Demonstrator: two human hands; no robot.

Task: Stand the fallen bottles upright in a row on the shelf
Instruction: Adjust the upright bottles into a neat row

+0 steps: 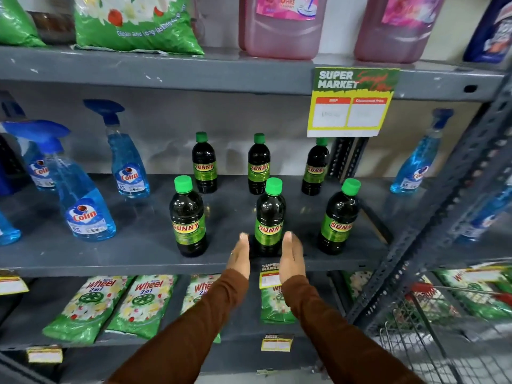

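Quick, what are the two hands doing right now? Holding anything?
Left hand: open, flat, holding nothing, beside the front middle bottle.
Right hand: open, flat, holding nothing, on the bottle's other side.

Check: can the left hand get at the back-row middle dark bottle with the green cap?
Probably not directly. The front middle bottle stands right before the back middle bottle; the open left hand would have to go through the gap to its left.

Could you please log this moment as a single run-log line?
Sunny bottles: six upright, two rows | left hand, right hand: open, flanking front-middle bottle | shelf
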